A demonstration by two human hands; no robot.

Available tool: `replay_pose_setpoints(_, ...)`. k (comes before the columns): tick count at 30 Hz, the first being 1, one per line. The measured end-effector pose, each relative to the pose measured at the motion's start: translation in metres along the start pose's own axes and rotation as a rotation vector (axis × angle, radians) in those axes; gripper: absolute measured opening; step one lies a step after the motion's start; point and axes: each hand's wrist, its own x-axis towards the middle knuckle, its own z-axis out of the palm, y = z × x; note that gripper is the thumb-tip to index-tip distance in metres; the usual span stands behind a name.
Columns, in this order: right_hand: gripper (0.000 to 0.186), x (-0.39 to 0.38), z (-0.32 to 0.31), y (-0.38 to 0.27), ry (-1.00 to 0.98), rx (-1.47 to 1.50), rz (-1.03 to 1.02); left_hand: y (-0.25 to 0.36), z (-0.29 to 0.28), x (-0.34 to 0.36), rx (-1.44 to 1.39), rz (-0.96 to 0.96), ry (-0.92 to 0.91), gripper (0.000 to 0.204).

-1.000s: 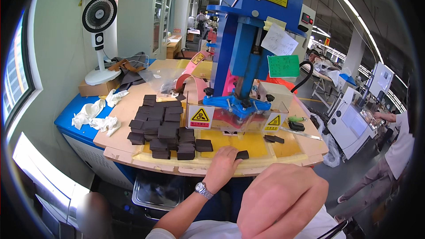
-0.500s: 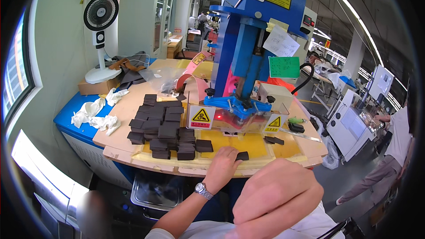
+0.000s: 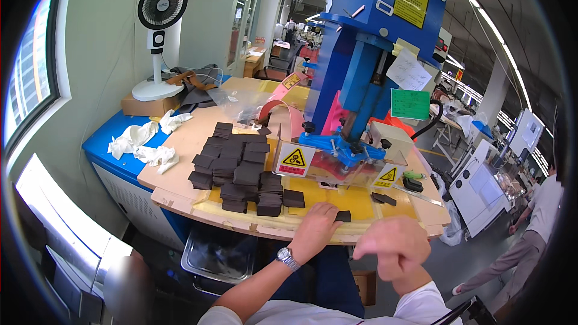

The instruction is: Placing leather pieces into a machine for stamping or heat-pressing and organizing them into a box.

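My left hand (image 3: 314,229), with a metal-band watch at its wrist, rests at the table's front edge. Its fingers are closed on a small dark rectangular piece (image 3: 343,216), which sticks out on the right. My right hand (image 3: 394,245) is raised in front of the table edge with its fingers curled in; whatever they hold, if anything, is hidden. Stacks of similar dark pieces (image 3: 246,173) stand to the left of my left hand. One flat piece (image 3: 294,198) lies beside them, and a few loose pieces (image 3: 383,199) lie farther right.
A blue press (image 3: 355,102) with a clear guard (image 3: 319,171) rises behind my hands. White gloves (image 3: 135,138) lie on a blue cabinet at left, near a fan (image 3: 161,6). A metal ruler (image 3: 421,195) lies at right. A metal tray (image 3: 218,253) sits below the table. Another person stands far right.
My right hand has moved away from close before the camera, down toward the table edge. The left hand keeps its place at the dark piece. The whole view has shifted and tilted slightly.
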Motion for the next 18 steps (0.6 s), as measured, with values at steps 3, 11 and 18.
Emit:
replay_pose_setpoints(3,0.022,-0.054,0.003,0.039,0.180,0.037,0.264,0.004,0.005,0.006,-0.004,0.017,-0.008,0.035)
replay_pose_setpoints(11,0.019,-0.167,-0.021,0.165,0.516,0.356,1.075,0.008,0.004,0.007,-0.002,0.026,-0.011,0.032)
replay_pose_setpoints(18,0.020,-0.162,-0.009,0.173,0.428,0.343,1.087,0.009,0.003,0.007,0.004,0.027,-0.014,0.033)
